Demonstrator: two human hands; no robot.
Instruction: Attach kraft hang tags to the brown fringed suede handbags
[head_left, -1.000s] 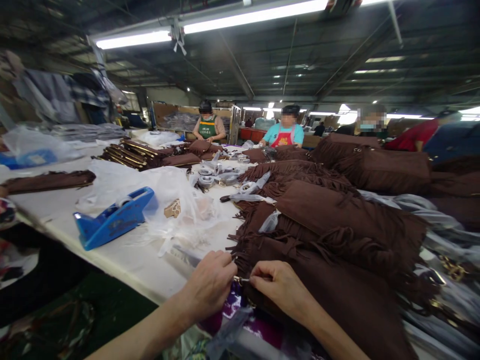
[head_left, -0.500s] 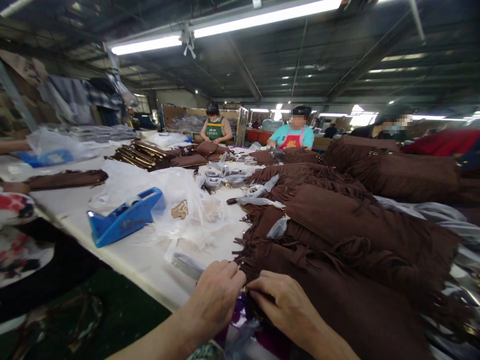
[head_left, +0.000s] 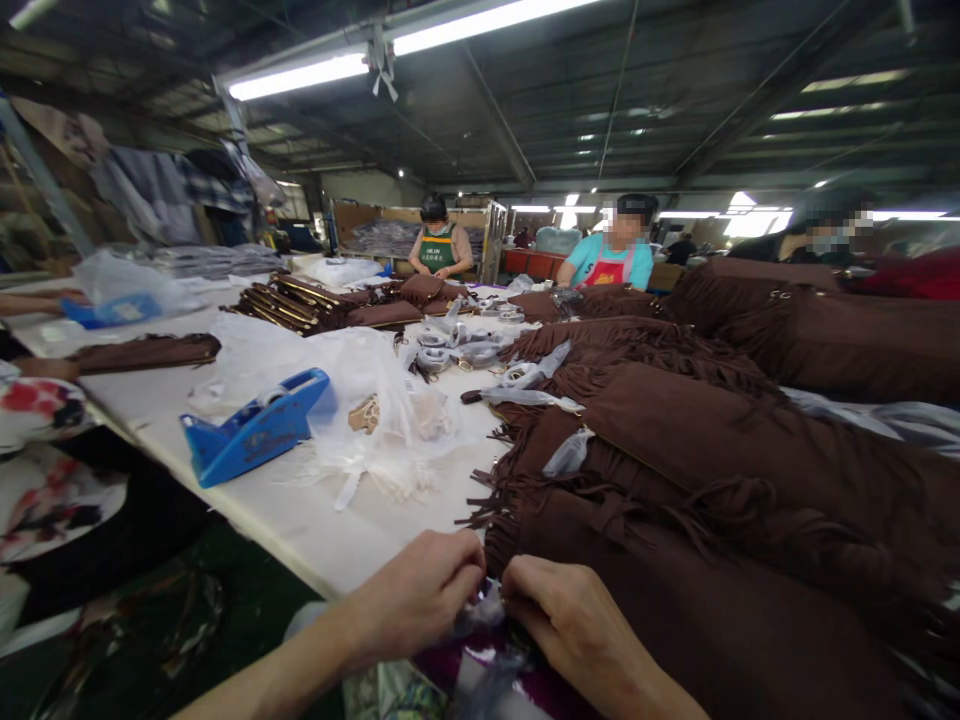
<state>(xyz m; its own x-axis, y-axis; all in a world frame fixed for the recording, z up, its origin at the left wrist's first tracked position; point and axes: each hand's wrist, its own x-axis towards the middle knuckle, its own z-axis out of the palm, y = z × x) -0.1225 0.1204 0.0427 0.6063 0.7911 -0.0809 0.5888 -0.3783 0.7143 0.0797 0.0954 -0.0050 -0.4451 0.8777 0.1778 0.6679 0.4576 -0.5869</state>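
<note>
At the table's near edge, my left hand point(head_left: 435, 580) is closed, its fingers pinching crumpled clear plastic wrap point(head_left: 487, 608). Close beside it, my right hand point(head_left: 562, 610) is closed too, thumb and fingers pressed together; what they hold is hidden. Below both hands are shiny purple material point(head_left: 454, 665) and more greyish plastic, partly covered by my wrists. A brown fringed bag point(head_left: 675, 600) lies flat just right of my right hand, its fringe reaching toward my fingers.
A blue tape dispenser point(head_left: 259, 425) stands on the white table point(head_left: 285, 520) beside a thin plastic bag point(head_left: 390, 400). Brown fringed bags point(head_left: 720, 430) are piled rightward. Plastic-wrapped straps point(head_left: 457, 350) lie farther back. Co-workers point(head_left: 611, 255) work across the table.
The greyish wrapped strip on the table by my left hand is gone from that spot. Clear plastic now shows between my hands, which sit slightly lower. The view has shifted a little left.
</note>
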